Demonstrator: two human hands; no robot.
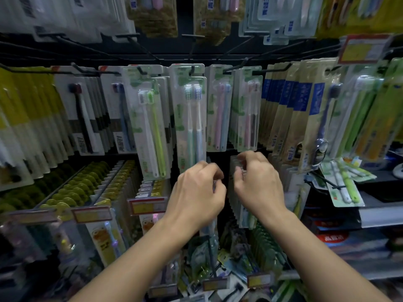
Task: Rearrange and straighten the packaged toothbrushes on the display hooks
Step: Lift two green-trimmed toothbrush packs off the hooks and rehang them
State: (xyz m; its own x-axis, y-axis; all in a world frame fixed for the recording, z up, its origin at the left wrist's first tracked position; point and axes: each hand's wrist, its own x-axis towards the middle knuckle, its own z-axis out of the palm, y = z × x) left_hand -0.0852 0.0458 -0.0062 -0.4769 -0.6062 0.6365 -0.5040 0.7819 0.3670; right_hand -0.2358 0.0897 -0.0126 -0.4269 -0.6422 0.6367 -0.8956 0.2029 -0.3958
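Backdrop: we note a dark shop rack (218,55) with rows of black hooks, each carrying carded toothbrush packs; red-and-yellow price tags (148,204) sit at the hook tips of the lower row.
Left section: yellow packs (24,118) and white packs (85,114) hang in close files, fairly even.
Middle row: four green-printed twin packs hang face-on; the green-brush pack (150,131) tilts and hangs lower than the blue-brush pack (192,118) beside it.
Left hand: left hand (196,190) is just below the blue-brush pack, fingers curled inward, thumb and fingertips pinching the top edge of a thin clear pack (209,229) that hangs down below the palm. We judge this a grip, though the contact point is partly hidden by the knuckles.
Gap: a dark, narrow space separates the two hands.
Right hand: right hand (259,182) is bent at the knuckles, fingertips resting on the top edges of the pack file (239,205); we cannot tell whether it pinches one card or only presses on the row.
Key relation: the file runs along its hook from the rack toward us, cards upright with long axes vertical. It lies directly under and just left of the right fingertips; the left hand is near but apart from it.
Judgement: we expect the next move to square or slide this file, or to join the left hand's pack to it.
Right section: blue-and-tan packs (285,110) hang in order; a loose pack (344,186) lies tilted on a shelf, well apart from both hands.
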